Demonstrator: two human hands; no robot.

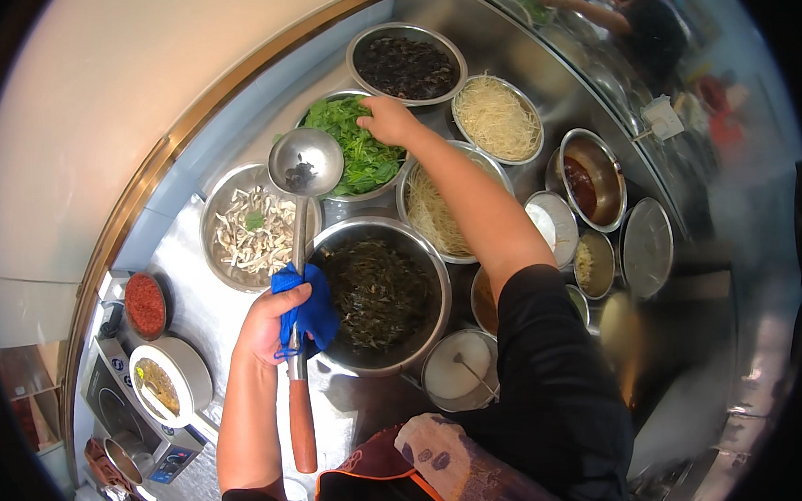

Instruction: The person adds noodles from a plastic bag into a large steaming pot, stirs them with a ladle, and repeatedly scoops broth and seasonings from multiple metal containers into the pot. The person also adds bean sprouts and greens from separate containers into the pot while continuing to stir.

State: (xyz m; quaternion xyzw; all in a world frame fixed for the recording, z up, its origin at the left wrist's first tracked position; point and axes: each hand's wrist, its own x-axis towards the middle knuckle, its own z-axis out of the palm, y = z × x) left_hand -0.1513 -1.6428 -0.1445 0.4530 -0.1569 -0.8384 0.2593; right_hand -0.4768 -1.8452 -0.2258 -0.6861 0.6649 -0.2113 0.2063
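Observation:
My left hand (pixel 270 323) grips a blue cloth (pixel 319 308) wrapped around the metal shaft of a wooden-handled ladle (pixel 302 423). Some dark pieces of food (pixel 300 177) lie in the ladle's bowl. At the back, my right hand (pixel 388 120) touches green leaves (pixel 353 145) in a steel bowl; its fingertips are partly among the leaves. Left of the ladle stands a bowl of sliced mushrooms (pixel 252 233) with a green leaf on top. A large steel bowl of dark shredded food (pixel 376 295) is right of my left hand.
Around these stand a bowl of dark fungus (pixel 406 69), bowls of pale noodle-like strands (pixel 499 122), a sauce bowl (pixel 592 180) and small seasoning bowls (pixel 593 265). At left are red chopped food (pixel 145 305), a white pot (pixel 198 373) and an induction cooker (pixel 109 397). Steam rises at right.

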